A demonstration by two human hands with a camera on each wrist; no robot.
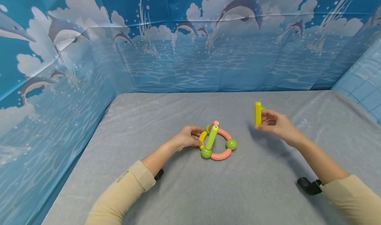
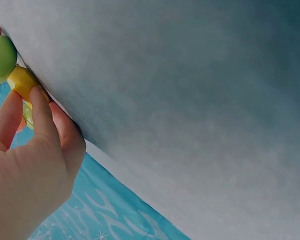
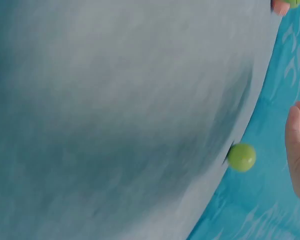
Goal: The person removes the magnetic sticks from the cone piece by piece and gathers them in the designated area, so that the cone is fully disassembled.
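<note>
On the grey cloth lies a ring of curved coral pieces [image 1: 221,156], green balls [image 1: 231,144] and a yellow curved piece [image 1: 202,137]. My left hand [image 1: 187,137] pinches that yellow piece between thumb and fingers, as the left wrist view also shows. A light green rod [image 1: 212,137] rises from the ring's near-left ball, and a coral piece [image 1: 215,122] sticks up at the far side. To the right, my right hand [image 1: 278,125] holds a yellow rod [image 1: 257,114] upright above the cloth. Only part of this hand shows in the right wrist view.
A loose green ball [image 3: 241,157] sits on the cloth beyond my right hand, mostly hidden by it in the head view. The grey cloth surface [image 1: 190,192] meets a blue dolphin-print curtain [image 1: 190,63] at the back and left.
</note>
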